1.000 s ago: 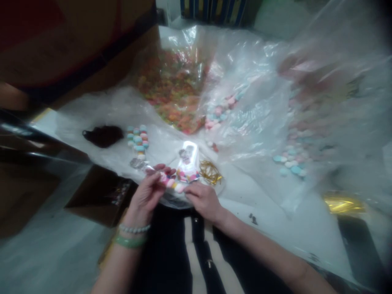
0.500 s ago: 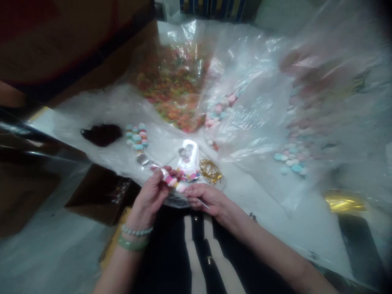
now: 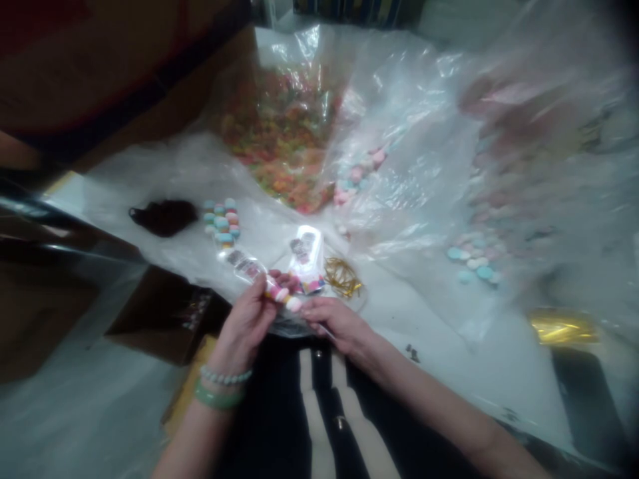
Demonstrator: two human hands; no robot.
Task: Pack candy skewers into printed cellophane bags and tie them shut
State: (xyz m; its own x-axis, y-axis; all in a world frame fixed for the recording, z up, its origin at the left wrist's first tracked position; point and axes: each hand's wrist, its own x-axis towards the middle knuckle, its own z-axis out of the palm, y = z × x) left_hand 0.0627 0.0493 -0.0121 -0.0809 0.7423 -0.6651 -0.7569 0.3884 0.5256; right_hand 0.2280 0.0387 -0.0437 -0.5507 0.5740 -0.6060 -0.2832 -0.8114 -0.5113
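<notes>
My left hand (image 3: 252,309) is closed on a slim clear candy bag (image 3: 244,264) with a dark printed picture. A candy skewer (image 3: 293,304), a row of pink, white and yellow pieces, sticks out of it toward my right hand (image 3: 337,320). The fingers of that hand are pinched at the skewer's near end, where a thin pale piece shows; blur hides the detail. Just beyond my fingers lies a filled clear packet (image 3: 306,256) with the same kind of print. Gold twist ties (image 3: 343,276) lie in a loose heap to its right.
Stacked pastel candies (image 3: 221,221) and a dark lump (image 3: 164,217) lie to the left. Behind are a big bag of orange and green gummies (image 3: 289,146) and plastic with pastel candies (image 3: 476,259). A gold bundle (image 3: 564,327), a dark phone-like slab (image 3: 589,399) and an open carton (image 3: 150,319) flank me.
Both hands keep nearly the same place and grip. The clear bag's printed part shows flatter and more fully above my left hand.
</notes>
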